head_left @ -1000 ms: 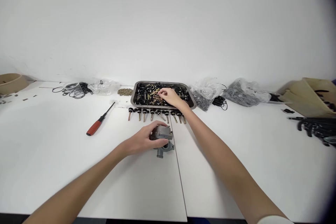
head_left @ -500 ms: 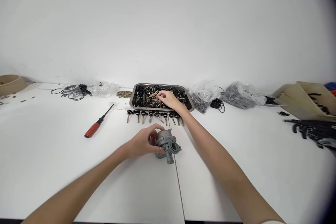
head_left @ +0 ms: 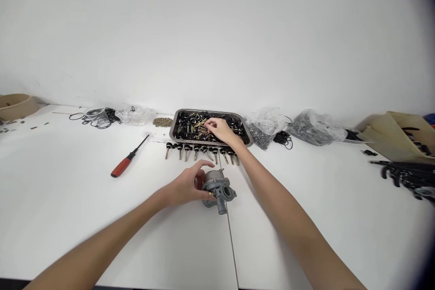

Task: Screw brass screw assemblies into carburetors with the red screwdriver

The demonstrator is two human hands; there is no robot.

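Note:
A grey metal carburetor [head_left: 217,186] rests on the white table, gripped from its left side by my left hand [head_left: 189,186]. The thumb presses its near side, and the index finger arches over the top. Farther back, my right hand [head_left: 219,128] reaches into a shallow metal tray [head_left: 174,136] heaped with black and brass-coloured small parts [head_left: 190,124]. Its fingertips are pinched together among the parts, and what they hold is too small to name. Several black-headed parts with brass stems [head_left: 186,152] lie in a row along the tray's front edge.
A red-handled screwdriver [head_left: 125,163] lies to the left. Behind it are a pile of tiny brass pieces [head_left: 162,122] and black rubber rings [head_left: 98,118]. Plastic bags of small parts [head_left: 263,131] stand right of the tray. Beige bins [head_left: 394,131] and black parts [head_left: 404,174] sit far right.
The view has shifted slightly. My left index finger has lifted a little off the carburetor's top. My right hand stays over the tray.

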